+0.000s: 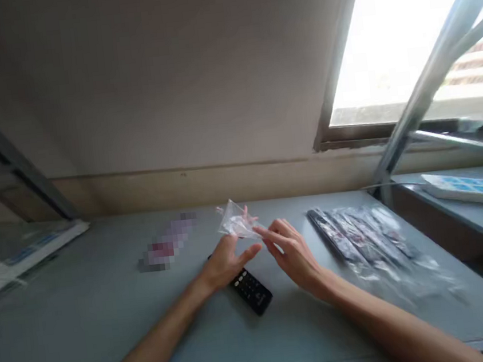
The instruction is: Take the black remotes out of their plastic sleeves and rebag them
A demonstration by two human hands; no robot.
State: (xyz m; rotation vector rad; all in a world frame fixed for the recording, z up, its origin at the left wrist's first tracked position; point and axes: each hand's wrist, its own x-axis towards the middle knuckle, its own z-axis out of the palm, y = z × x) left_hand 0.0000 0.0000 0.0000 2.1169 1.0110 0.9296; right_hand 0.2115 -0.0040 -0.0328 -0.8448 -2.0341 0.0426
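Observation:
A small clear plastic bag (236,222) is held up near the middle of the table. My left hand (226,259) grips its lower left part, with the thumb stretched toward the right. My right hand (289,248) touches the bag's right corner with its fingertips; whether they pinch it is hard to tell. Under and beside my left hand lies a black remote control (253,292), its upper end partly hidden by that hand.
Several dark remotes in clear plastic wrapping (359,237) lie side by side on the right of the grey table (110,327). A blurred-out item (168,243) lies left of centre. Metal frames (421,81) rise at both sides.

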